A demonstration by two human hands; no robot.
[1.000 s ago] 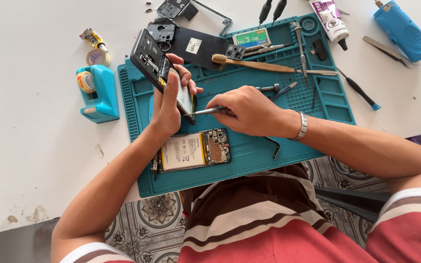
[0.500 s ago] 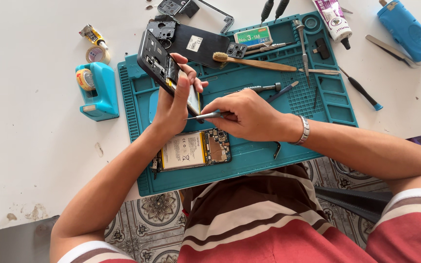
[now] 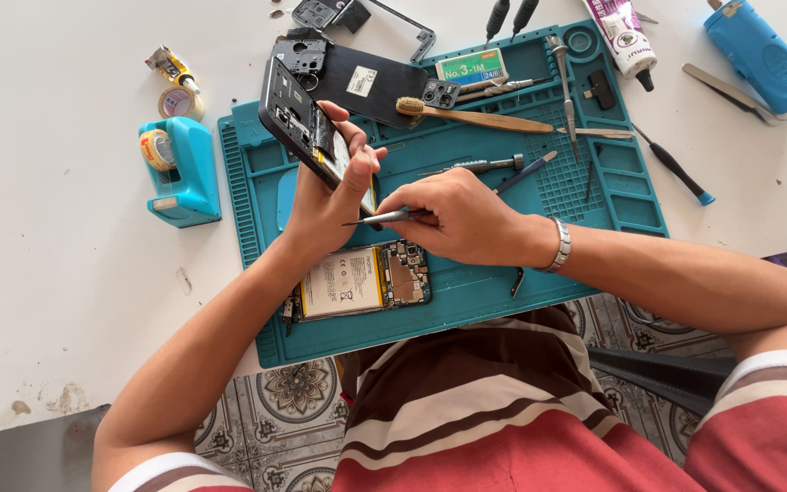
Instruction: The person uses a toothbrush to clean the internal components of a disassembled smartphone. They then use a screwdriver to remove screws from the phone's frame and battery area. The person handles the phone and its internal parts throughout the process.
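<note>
The left hand [image 3: 325, 205] is gripping an opened phone [image 3: 307, 132] tilted above the teal mat [image 3: 466, 282], while the right hand [image 3: 457, 219] is pinching tweezers [image 3: 377, 219] against its lower edge, another opened phone [image 3: 357, 281] lying just beneath

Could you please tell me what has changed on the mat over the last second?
Little: the left hand tipped the opened phone slightly more upright, and the right hand kept the tweezers at its lower edge. Both grips held; the second phone, the wooden brush and the tape dispenser stayed put.
</note>
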